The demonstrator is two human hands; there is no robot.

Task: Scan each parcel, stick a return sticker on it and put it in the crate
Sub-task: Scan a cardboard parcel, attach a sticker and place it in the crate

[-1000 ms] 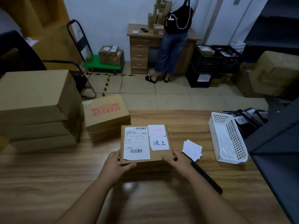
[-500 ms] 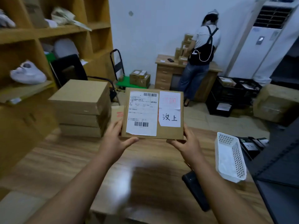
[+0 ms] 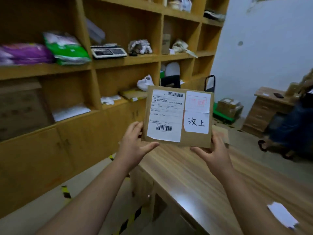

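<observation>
Parcel (image 3: 177, 131): flat brown cardboard, white label, red-stamped sticker (image 3: 197, 101).

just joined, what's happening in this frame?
A person holds a flat cardboard parcel up in front of them, above the wooden table. The left hand grips its lower left corner, the right hand its lower right. The parcel's face carries a white shipping label, a red-stamped sticker and a handwritten slip. No crate is in view, so it isn't binned yet.
</observation>
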